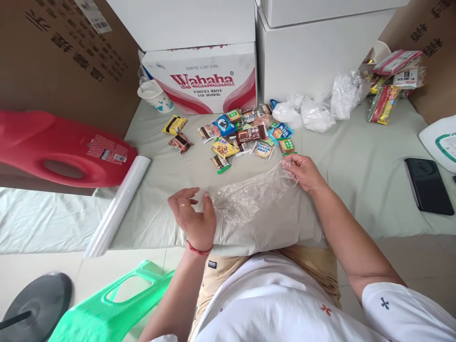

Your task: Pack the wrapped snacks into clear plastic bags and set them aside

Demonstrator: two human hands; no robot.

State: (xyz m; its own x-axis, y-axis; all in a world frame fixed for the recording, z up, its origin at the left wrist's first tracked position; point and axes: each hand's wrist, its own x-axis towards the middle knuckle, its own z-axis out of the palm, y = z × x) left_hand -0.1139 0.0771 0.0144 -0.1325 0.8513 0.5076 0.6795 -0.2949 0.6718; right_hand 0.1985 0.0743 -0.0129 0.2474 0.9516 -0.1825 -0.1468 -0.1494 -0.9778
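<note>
A clear plastic bag (249, 197) is held flat on the cloth-covered surface (356, 156), close to the body. Its far right corner is pinched tight by the right hand (302, 171). The left hand (194, 216) is laid at its left edge, fingers loosely curled, grip not discernible. Loose snack packets (245, 135) are piled just beyond the bag. A Wahaha carton (206, 78) stands shut behind them, with a paper cup (156, 97) beside it, contents hidden.
</note>
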